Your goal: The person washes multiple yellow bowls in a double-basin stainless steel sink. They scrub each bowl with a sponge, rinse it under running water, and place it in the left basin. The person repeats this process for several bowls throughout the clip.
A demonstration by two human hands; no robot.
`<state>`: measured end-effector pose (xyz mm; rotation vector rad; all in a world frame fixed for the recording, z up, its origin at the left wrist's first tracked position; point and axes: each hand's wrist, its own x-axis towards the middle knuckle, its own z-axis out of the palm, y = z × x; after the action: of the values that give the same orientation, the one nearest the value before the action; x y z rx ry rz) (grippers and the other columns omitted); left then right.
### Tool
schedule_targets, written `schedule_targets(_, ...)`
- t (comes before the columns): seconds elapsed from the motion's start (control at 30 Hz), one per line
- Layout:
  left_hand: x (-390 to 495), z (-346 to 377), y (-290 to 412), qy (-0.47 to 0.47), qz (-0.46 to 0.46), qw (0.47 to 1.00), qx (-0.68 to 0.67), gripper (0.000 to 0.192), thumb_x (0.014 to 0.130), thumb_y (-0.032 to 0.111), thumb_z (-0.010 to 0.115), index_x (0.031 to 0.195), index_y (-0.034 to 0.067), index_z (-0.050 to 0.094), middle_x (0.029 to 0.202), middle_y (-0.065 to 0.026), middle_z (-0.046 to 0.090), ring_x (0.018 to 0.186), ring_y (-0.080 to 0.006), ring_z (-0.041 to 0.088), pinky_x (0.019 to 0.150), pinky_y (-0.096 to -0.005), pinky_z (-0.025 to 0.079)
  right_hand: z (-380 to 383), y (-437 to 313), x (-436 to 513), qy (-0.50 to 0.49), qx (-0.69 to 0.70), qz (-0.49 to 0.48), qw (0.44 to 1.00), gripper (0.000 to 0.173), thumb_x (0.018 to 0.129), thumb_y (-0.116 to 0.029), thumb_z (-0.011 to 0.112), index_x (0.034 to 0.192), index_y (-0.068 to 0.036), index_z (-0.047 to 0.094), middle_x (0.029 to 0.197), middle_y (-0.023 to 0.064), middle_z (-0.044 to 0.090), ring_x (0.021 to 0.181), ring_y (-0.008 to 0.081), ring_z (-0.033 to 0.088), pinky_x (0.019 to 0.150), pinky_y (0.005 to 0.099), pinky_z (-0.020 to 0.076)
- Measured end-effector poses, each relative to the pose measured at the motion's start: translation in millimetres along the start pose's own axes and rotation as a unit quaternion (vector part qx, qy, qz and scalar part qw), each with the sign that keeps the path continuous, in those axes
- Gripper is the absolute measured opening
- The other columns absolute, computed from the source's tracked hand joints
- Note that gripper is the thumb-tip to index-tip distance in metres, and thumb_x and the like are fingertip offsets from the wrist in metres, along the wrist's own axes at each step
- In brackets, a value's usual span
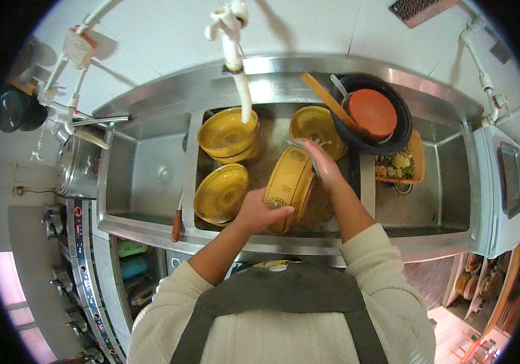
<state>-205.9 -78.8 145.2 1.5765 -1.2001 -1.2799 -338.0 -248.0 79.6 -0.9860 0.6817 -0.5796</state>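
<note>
My left hand [262, 209] grips the near side of a yellow patterned bowl [288, 175], thumb across its outer wall. The bowl is tipped on its side over the middle sink basin. My right hand [326, 166] presses a thin grey cloth or pad [297, 144] to the bowl's far right side; most of that pad is hidden under the palm. To the left are a stack of yellow bowls [229, 132] and a tilted yellow bowl [221, 193]. Beyond my right hand another yellow bowl [312, 119] has pale scraps in it.
A white tap [231, 45] hangs over the middle basin. A black tub [403, 125] with an orange-red bowl [373, 112] and a wooden handle [321, 93] overlaps the right divider. An orange basket [418, 159] holds food scraps. A wooden-handled tool [177, 226] lies on the left divider.
</note>
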Motion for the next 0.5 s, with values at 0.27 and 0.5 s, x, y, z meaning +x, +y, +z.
schedule_targets(0.27, -1, -16, 36, 0.242, 0.009, 0.813, -0.53, 0.035, 0.081, 0.018, 0.063, 0.109, -0.001, 0.053, 0.097, -0.0084, 0.06, 0.085, -0.0188, 0.059, 0.076, -0.031, 0.049, 93, 35, -101, 0.233, -0.163, -0.232, 0.93, 0.043, 0.091, -0.028, 0.042, 0.126, -0.003, 0.041, 0.132, 0.0152, 0.037, 0.122, 0.029, 0.034, 0.102, 0.0396, 0.0262)
schedule_targets(0.5, -16, -40, 35, 0.217, 0.006, 0.795, -0.566, 0.028, 0.082, 0.021, 0.063, 0.1, 0.001, 0.055, 0.088, -0.0095, 0.061, 0.072, -0.0195, 0.06, 0.063, -0.032, 0.05, 144, 4, -104, 0.031, -0.615, -0.431, 0.659, 0.035, 0.084, -0.026, 0.049, 0.116, -0.014, 0.055, 0.127, 0.0181, 0.042, 0.117, 0.0362, 0.037, 0.098, 0.0485, 0.0277)
